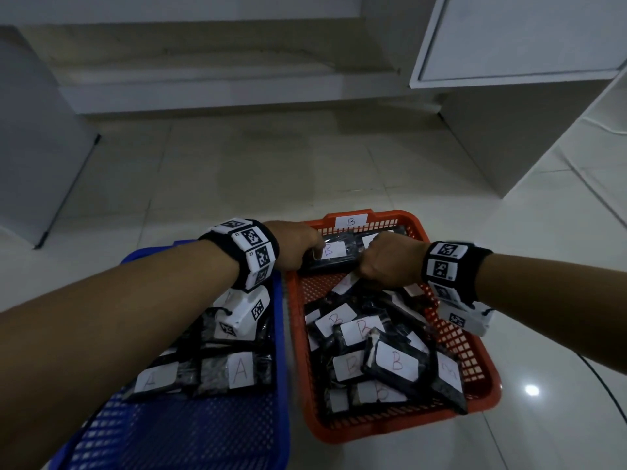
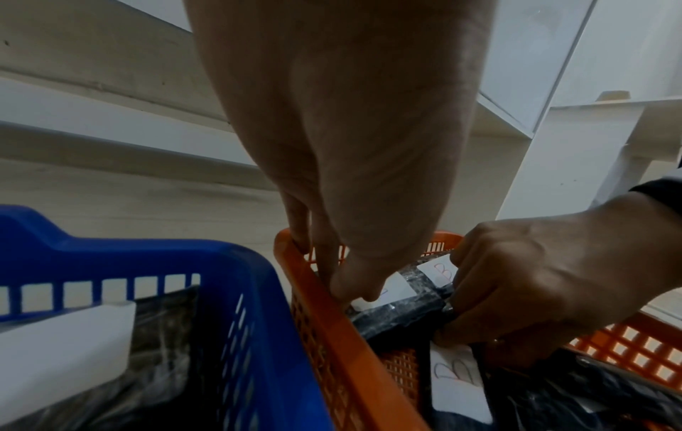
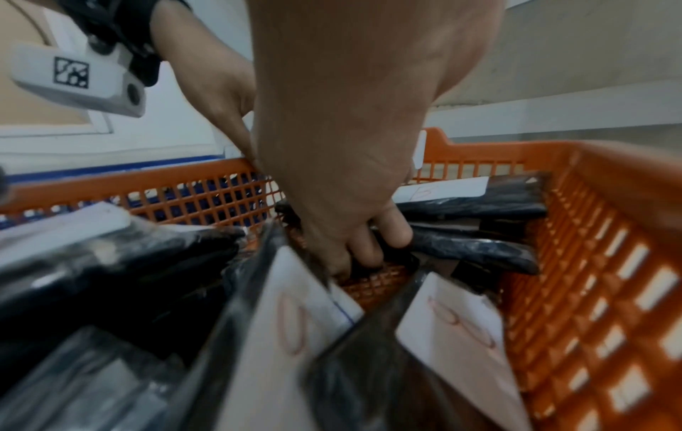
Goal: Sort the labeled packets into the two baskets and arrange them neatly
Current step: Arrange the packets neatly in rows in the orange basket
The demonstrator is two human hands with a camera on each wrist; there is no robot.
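Observation:
An orange basket [image 1: 383, 217] [image 2: 332, 335] [image 3: 609, 204] marked B stands on the floor to the right of a blue basket [image 1: 281, 368] [image 2: 147, 250]. Both hands are at the orange basket's far end on one black packet [image 1: 334, 254] [image 2: 406, 309] [image 3: 479, 250] with a white B label. My left hand [image 1: 298, 245] [image 2: 354, 291] holds its left end, thumb on the label. My right hand [image 1: 390, 259] [image 3: 369, 248] curls round its right end. Several B packets [image 1: 393, 361] lie jumbled nearer me. Packets labelled A [image 1: 237, 369] lie in the blue basket.
The baskets sit side by side on a pale tiled floor [image 1: 237, 171]. A white cabinet [image 1: 509, 45] stands at the back right and a grey panel [image 1: 34, 147] at the left. A dark cable [image 1: 607, 395] runs on the floor to the right of the orange basket.

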